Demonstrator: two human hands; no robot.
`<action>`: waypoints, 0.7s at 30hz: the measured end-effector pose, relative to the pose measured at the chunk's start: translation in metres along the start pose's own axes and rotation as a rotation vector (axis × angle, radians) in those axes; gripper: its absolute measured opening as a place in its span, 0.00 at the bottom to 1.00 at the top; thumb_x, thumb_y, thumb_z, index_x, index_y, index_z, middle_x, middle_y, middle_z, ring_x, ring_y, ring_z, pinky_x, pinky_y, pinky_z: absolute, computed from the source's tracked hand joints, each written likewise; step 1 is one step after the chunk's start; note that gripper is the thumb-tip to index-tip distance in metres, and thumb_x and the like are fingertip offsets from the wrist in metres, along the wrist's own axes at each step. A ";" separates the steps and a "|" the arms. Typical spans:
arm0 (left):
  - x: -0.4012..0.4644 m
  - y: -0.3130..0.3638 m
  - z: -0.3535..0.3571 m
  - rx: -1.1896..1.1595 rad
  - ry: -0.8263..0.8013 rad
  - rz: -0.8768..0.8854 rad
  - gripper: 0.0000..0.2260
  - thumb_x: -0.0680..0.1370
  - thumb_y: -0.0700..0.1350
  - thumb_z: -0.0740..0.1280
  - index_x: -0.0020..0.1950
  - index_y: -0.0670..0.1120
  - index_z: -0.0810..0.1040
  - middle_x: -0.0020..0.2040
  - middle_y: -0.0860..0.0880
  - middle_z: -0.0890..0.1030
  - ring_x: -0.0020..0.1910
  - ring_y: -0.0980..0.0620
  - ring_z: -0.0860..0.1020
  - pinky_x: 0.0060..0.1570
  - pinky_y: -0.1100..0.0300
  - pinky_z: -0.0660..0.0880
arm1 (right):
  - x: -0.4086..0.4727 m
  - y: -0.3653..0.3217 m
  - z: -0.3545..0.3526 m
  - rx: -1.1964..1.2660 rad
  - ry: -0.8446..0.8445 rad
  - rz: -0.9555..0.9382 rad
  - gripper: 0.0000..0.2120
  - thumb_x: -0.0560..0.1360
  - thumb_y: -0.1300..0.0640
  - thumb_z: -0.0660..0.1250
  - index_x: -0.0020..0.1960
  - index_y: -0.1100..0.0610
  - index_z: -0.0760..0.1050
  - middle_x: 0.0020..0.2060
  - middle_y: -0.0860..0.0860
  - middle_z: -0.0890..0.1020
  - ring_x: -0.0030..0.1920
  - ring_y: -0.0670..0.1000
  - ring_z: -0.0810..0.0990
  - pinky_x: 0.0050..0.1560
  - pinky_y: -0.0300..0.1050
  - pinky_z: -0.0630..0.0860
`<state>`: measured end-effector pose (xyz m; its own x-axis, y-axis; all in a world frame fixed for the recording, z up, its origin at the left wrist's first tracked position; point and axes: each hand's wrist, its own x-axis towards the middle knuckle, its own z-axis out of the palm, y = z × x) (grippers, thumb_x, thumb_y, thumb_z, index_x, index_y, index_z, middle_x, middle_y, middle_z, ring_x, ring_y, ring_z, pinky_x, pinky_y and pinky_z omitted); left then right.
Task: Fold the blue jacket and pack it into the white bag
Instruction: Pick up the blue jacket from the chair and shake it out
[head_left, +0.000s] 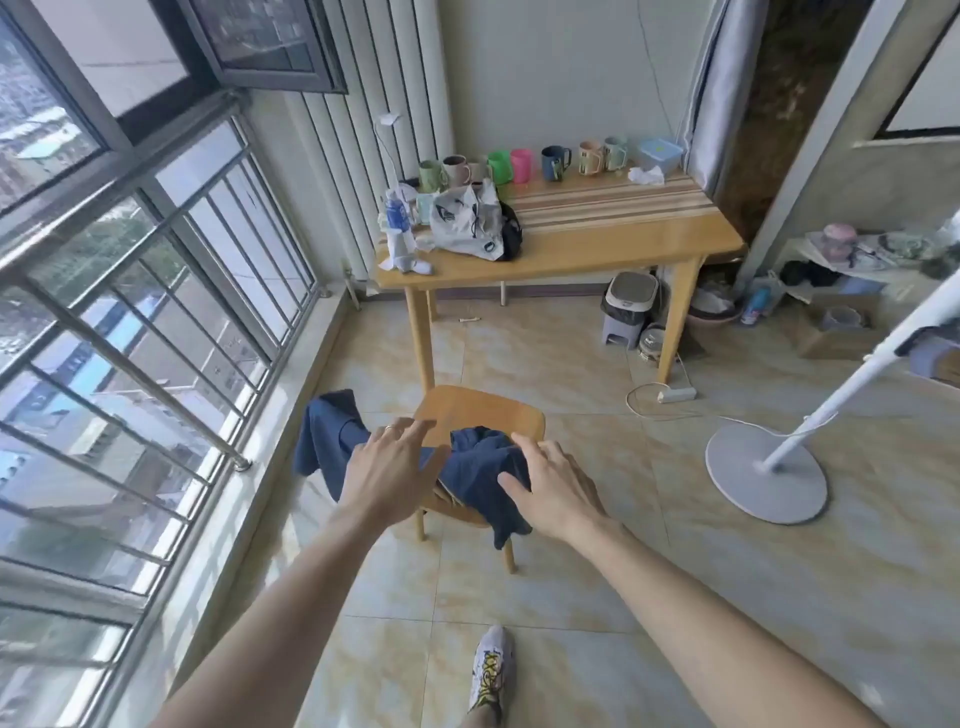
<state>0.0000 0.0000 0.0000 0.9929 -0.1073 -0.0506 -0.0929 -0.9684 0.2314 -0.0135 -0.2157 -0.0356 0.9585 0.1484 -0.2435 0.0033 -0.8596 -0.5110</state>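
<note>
The blue jacket (470, 467) is seen draped in a crumpled heap over a small wooden stool (480, 410) on the tiled floor (623, 519), with one part hanging off the stool's left side toward the window (130, 312) and another hanging down over the near edge. Both hands are stretched out over it with fingers spread apart and nothing gripped: the left hand (387, 467) is held above the jacket's left part, the right hand (553, 483) at its right edge. The white bag (467, 223) is found well apart, lying crumpled on the left end of the wooden bench (623, 234), near a row of coloured mugs (519, 163).
</note>
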 end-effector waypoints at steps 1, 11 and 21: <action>0.017 -0.009 0.008 -0.018 -0.037 0.007 0.22 0.82 0.59 0.57 0.74 0.54 0.70 0.72 0.49 0.75 0.67 0.43 0.75 0.60 0.44 0.74 | 0.022 -0.002 0.009 0.022 -0.028 0.041 0.30 0.82 0.41 0.57 0.81 0.46 0.55 0.75 0.54 0.68 0.71 0.59 0.70 0.61 0.55 0.75; 0.143 -0.052 0.097 0.052 -0.395 0.109 0.22 0.83 0.60 0.55 0.73 0.51 0.66 0.55 0.47 0.85 0.53 0.42 0.83 0.41 0.52 0.69 | 0.157 0.015 0.071 0.160 -0.146 0.365 0.15 0.82 0.51 0.61 0.62 0.55 0.79 0.61 0.57 0.81 0.61 0.60 0.79 0.57 0.50 0.75; 0.199 -0.011 0.079 -0.079 -0.525 0.189 0.38 0.71 0.66 0.69 0.77 0.54 0.62 0.68 0.47 0.77 0.61 0.41 0.79 0.48 0.49 0.77 | 0.201 0.006 -0.005 0.855 0.061 0.601 0.06 0.68 0.65 0.79 0.37 0.55 0.86 0.39 0.53 0.88 0.37 0.50 0.85 0.41 0.40 0.83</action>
<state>0.1931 -0.0282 -0.0895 0.7876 -0.3942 -0.4737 -0.2396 -0.9040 0.3541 0.1804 -0.1936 -0.0834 0.7482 -0.2343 -0.6208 -0.6586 -0.1481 -0.7378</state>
